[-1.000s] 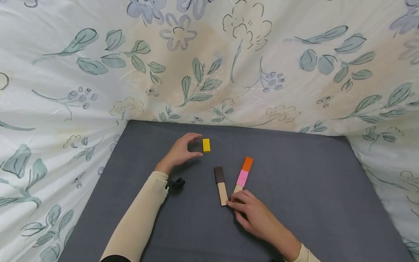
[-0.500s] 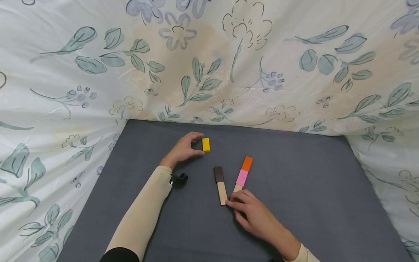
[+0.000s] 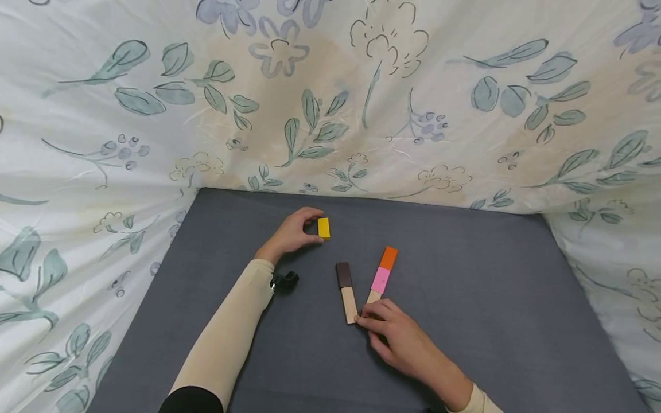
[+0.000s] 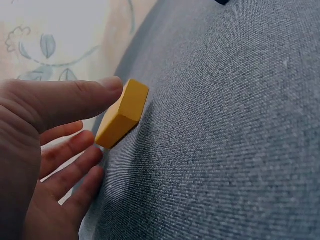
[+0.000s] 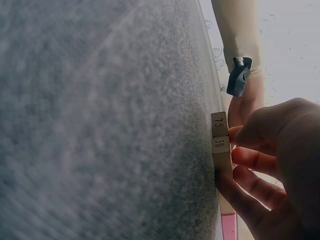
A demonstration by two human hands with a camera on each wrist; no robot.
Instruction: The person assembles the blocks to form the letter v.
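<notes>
At the back of the dark cloth my left hand surrounds a small yellow block, thumb on the near side, fingers on the far side. In the left wrist view the thumb overlaps the block's edge; a firm pinch does not show. My right hand rests on the near ends of two rows of blocks, fingers relaxed. One row is a dark brown block and a pale wooden block. The other runs orange, pink and pale wood, partly covered by the fingers.
A dark grey cloth covers the work surface. Floral fabric hangs behind and at both sides. A black wrist device sits at the left sleeve. End faces in the right wrist view read 75 and 50.
My left hand has moved slightly right, bringing thumb and fingers around the yellow block. My right hand and the two rows hold still, apart from a slight shift of the view.
</notes>
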